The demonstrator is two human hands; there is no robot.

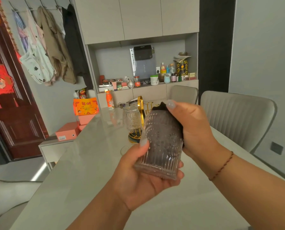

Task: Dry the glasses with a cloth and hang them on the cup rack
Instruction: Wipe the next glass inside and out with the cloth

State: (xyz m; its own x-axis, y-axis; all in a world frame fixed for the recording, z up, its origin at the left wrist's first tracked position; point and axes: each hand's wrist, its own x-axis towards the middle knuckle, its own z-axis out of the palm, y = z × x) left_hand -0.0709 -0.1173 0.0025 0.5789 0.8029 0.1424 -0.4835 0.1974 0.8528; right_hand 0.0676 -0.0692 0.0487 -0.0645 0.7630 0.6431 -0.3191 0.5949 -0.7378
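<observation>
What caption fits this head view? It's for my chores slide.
Left hand grips a ribbed glass while the right hand works a dark cloth inside it.

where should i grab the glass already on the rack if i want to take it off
Grip the hanging glass round its ribbed side wall, coming from the left, where nothing blocks it. It hangs mouth down on the gold cup rack, so lift upward; the held glass crowds its right.

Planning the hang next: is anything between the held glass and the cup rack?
Yes. A second glass, already upside down on the gold cup rack, sits just beyond the held glass; the rack's other pegs look free.
</observation>
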